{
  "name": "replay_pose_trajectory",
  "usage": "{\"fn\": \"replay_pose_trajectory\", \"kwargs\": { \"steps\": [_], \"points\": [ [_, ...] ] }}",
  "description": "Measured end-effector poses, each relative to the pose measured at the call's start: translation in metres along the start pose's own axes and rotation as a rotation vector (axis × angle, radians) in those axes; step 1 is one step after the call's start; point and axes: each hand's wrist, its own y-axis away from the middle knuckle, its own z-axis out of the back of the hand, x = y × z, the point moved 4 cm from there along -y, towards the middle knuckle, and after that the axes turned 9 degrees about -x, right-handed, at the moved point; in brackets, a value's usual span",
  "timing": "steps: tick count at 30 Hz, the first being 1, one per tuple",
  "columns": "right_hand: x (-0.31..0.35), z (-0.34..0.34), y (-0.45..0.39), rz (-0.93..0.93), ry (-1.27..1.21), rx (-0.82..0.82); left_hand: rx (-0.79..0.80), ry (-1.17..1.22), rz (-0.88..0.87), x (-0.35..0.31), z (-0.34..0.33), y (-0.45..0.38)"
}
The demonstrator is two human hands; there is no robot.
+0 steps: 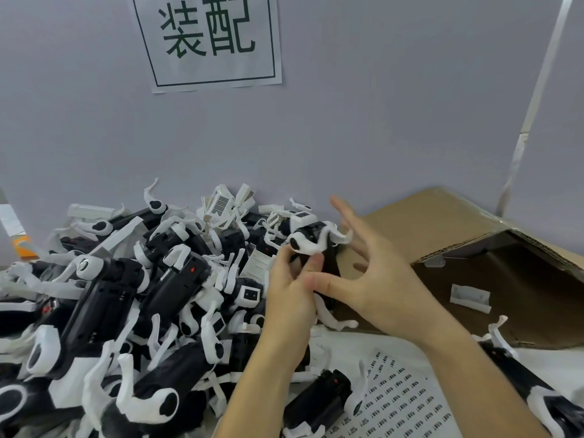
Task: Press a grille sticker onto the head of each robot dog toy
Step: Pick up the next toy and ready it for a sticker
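Note:
A black and white robot dog toy [311, 237] is held up in the middle of the view, head end away from me. My left hand [289, 290] grips its body from below, fingers curled round it. My right hand [371, 267] comes in from the right: its thumb presses on the toy next to my left fingers, the other fingers spread straight above it. A white sticker sheet [398, 403] printed with rows of small dark stickers lies on the table below my arms. Whether a sticker is under the thumb is hidden.
A big heap of black and white robot dog toys [126, 295] fills the left half of the table. An open cardboard box [474, 248] lies on its side at the right, with a white part [471, 297] inside. More toys [319, 403] lie near the sheet. A wall with a paper sign [208, 39] stands behind.

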Motion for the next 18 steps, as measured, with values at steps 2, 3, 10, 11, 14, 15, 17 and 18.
{"fn": "replay_pose_trajectory", "kwargs": {
  "steps": [2,3,10,11,14,15,17,18],
  "points": [
    [-0.002,0.010,-0.001,-0.017,0.023,0.037,-0.102,0.116,0.088,-0.001,0.006,-0.004],
    [-0.005,0.016,-0.002,-0.049,0.029,0.031,-0.133,0.208,0.130,-0.002,0.010,-0.007],
    [-0.028,0.005,0.010,-0.367,-0.031,0.346,-0.149,0.469,0.191,-0.011,0.021,-0.011],
    [-0.027,-0.004,0.011,-0.361,-0.101,0.356,-0.140,0.440,0.171,-0.012,0.020,-0.010],
    [-0.024,-0.026,0.007,-0.339,-0.297,0.185,-0.125,0.337,0.097,-0.014,0.017,-0.007],
    [-0.025,-0.029,0.006,-0.326,-0.308,0.124,-0.123,0.318,0.079,-0.015,0.016,-0.006],
    [-0.027,-0.032,0.004,-0.293,-0.303,0.058,-0.126,0.287,0.043,-0.017,0.014,-0.004],
    [-0.027,-0.031,0.004,-0.275,-0.305,0.051,-0.128,0.277,0.032,-0.018,0.013,-0.004]
  ]
}}
